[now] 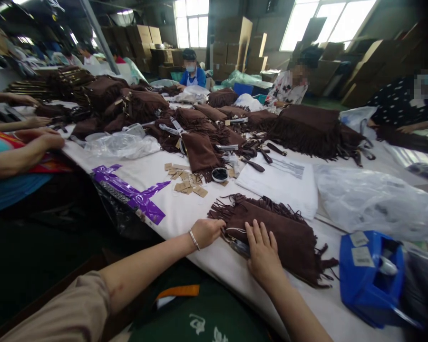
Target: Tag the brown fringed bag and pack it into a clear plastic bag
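Green cloth: nearest us, low in view, bearing an orange patch and pale lettering, under our forearms.
Left hand: we have it curled at the left end of the bag, fingers closed in against the fringe there; we cannot tell whether they pinch anything. A bangle sits on the wrist.
Right hand: we lay it palm down on the bag's near edge, fingers straight and slightly spread, gripping nothing, simply pressing.
Bag: brown suede with fringe, lying flat on the desk right before us, between both hands, its fringe trailing off to the right.
Blue tool: at our right, near the desk edge, just beside the bag's fringe, with paper labels stuck on top.
Clear plastic bags: behind the blue tool, crumpled.
White sheets: a stack just behind the bag.
Tags: small brown card pieces scattered mid-desk, a round tin beside them.
Purple strip: hangs over the desk's left edge.
More brown bags: heaped along the far desk.
Other people: a forearm rests on the desk at left; three more sit at the far side.
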`<control>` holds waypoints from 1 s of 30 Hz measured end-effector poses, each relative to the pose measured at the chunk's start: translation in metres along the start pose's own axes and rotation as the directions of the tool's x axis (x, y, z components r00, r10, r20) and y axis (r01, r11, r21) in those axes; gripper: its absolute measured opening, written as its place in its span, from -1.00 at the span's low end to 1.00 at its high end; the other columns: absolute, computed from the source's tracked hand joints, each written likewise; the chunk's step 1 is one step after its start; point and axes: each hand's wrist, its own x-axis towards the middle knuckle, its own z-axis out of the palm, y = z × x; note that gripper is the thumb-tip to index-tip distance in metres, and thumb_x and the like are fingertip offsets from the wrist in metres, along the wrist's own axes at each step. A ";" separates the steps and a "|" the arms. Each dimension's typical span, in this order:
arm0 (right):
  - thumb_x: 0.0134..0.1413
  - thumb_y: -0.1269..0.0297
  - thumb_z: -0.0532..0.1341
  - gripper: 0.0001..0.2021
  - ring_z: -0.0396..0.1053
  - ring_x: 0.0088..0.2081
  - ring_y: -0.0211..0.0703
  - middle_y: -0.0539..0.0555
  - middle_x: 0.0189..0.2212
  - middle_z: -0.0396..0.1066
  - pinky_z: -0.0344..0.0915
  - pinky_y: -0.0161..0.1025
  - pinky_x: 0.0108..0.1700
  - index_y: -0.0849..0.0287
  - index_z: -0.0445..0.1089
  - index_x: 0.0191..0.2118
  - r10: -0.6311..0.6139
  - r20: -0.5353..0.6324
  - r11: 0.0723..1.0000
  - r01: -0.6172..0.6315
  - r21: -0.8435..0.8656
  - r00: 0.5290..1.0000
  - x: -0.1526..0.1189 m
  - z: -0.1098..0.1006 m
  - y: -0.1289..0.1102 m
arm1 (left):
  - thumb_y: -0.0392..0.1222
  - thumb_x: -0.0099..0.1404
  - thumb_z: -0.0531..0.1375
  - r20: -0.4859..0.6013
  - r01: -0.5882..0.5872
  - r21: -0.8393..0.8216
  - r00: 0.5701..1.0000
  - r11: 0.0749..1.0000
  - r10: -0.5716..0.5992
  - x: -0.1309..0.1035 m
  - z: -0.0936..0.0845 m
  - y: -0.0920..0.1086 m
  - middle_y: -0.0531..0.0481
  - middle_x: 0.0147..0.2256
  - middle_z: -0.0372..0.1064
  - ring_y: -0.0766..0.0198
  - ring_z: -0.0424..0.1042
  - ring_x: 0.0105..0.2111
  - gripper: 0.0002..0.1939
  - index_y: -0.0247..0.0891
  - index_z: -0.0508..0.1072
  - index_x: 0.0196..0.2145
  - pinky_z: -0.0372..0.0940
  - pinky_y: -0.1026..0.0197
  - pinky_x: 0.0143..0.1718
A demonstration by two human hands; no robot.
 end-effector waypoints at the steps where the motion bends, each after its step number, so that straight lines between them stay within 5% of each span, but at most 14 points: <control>1: -0.18 0.54 0.11 -0.13 -0.25 0.32 0.14 0.18 0.33 -0.24 -0.17 0.12 0.27 0.17 -0.15 0.32 -0.002 -0.026 1.000 0.002 -0.004 1.000 0.000 0.001 0.000 | -0.29 0.12 0.22 -0.017 0.036 -0.048 0.999 0.998 -0.036 0.008 -0.002 -0.004 0.00 -0.45 0.43 0.23 0.42 -0.37 -0.87 -0.22 0.47 -0.31 0.29 0.22 -0.23; 4: -0.10 0.57 0.08 -0.19 -0.21 0.31 0.09 0.14 0.32 -0.19 -0.12 0.10 0.27 0.11 -0.14 0.32 -0.006 -0.083 1.000 0.005 -0.009 0.997 -0.001 0.004 0.004 | -0.14 0.24 0.13 -0.093 0.175 -0.234 0.975 0.956 -0.201 0.022 -0.019 -0.018 0.02 -0.54 0.39 0.33 0.35 -0.60 -0.81 -0.30 0.37 -0.24 0.24 0.32 -0.56; 8: -0.03 0.59 0.06 -0.23 -0.13 0.30 0.07 0.13 0.31 -0.11 0.02 0.02 0.22 0.07 -0.13 0.32 -0.067 -0.130 0.997 0.063 -0.035 0.989 0.002 0.009 0.014 | 0.02 0.30 0.08 -0.203 0.252 -0.447 0.906 0.858 -0.372 0.002 -0.033 -0.028 -0.07 -0.42 0.44 0.33 0.42 -0.56 -0.61 -0.34 0.23 -0.07 0.24 0.37 -0.64; 10: 0.02 0.59 0.03 -0.27 -0.09 0.29 0.09 0.16 0.29 -0.07 0.09 0.01 0.18 0.09 -0.13 0.32 -0.115 -0.152 0.992 0.106 -0.063 0.982 0.005 0.012 0.019 | 0.14 0.25 0.13 -0.131 0.293 -0.547 0.895 0.784 -0.426 -0.018 -0.026 -0.023 -0.14 -0.38 0.46 0.26 0.48 -0.49 -0.52 -0.36 0.28 -0.12 0.30 0.33 -0.59; 13: 0.07 0.60 -0.02 -0.32 -0.06 0.27 0.12 0.23 0.28 -0.04 0.13 0.02 0.16 0.17 -0.12 0.32 -0.157 -0.177 0.986 0.144 -0.088 0.971 0.009 0.015 0.025 | 0.25 0.12 0.23 0.167 0.427 -0.707 0.875 0.564 -0.454 -0.037 -0.003 -0.009 -0.30 -0.24 0.48 0.09 0.52 -0.27 -0.39 -0.41 0.39 -0.19 0.42 0.21 -0.38; 17: 0.11 0.60 -0.10 -0.37 -0.01 0.26 0.09 0.27 0.27 -0.03 0.15 0.01 0.16 0.23 -0.12 0.32 -0.175 -0.215 0.984 0.161 -0.081 0.961 0.010 0.015 0.025 | 0.21 0.09 0.28 0.424 0.517 -0.813 0.841 0.267 -0.336 -0.018 0.023 0.007 -0.25 -0.12 0.46 0.11 0.49 -0.17 -0.41 -0.36 0.44 -0.14 0.38 0.11 -0.13; 24: 0.13 0.58 -0.15 -0.41 0.09 0.21 0.08 0.30 0.25 0.01 0.21 0.00 0.14 0.28 -0.09 0.31 -0.156 -0.212 0.987 0.142 -0.079 0.965 0.000 0.002 0.004 | -0.33 -0.10 0.37 0.384 0.411 -0.903 0.904 0.129 -0.191 0.036 0.035 0.016 -0.20 -0.27 0.52 0.12 0.50 -0.29 -0.59 -0.44 0.50 -0.22 0.36 0.17 -0.21; 30: 0.10 0.57 -0.15 -0.40 0.12 0.20 0.08 0.28 0.25 0.01 0.31 -0.04 0.07 0.28 -0.06 0.30 -0.222 -0.247 0.974 0.207 -0.087 0.943 -0.010 -0.002 -0.027 | -0.22 0.10 0.29 0.415 0.451 -0.892 0.841 0.026 -0.347 0.044 0.022 -0.002 -0.23 -0.33 0.53 0.03 0.52 -0.26 -0.72 -0.45 0.49 -0.24 0.37 0.05 -0.11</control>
